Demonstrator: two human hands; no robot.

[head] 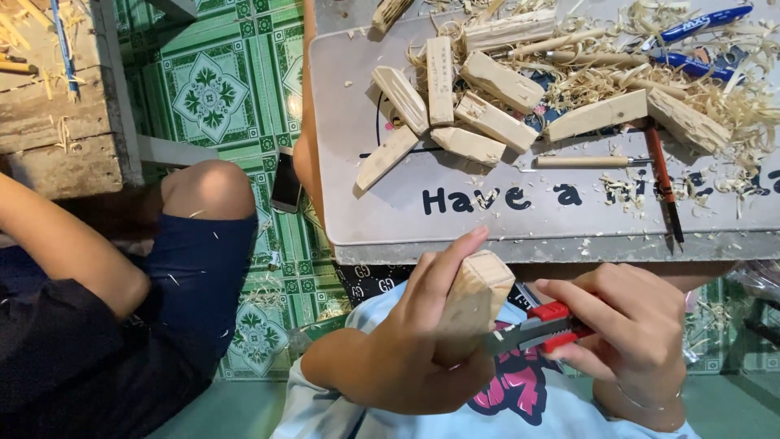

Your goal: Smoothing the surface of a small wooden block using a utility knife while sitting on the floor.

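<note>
Left hand [406, 349] is wrapped closed around a pale, rough-cut wooden block [474, 305], thumb lying up along its side; the block is held upright in front of the person's chest, just below the near edge of the grey table [390, 219]. Its top is squared, its faces are whittled flat with visible grain. Right hand [630, 333] is closed on a red-and-grey utility knife [540, 328], whose blade tip meets the block's lower right side. On the table lie several similar carved wooden pieces [479, 114] amid curled wood shavings [715, 97], with a wooden-handled carving tool [581, 162] and a red-handled chisel [662, 179]. Another person's bare knee [211, 189] shows at left.
</note>
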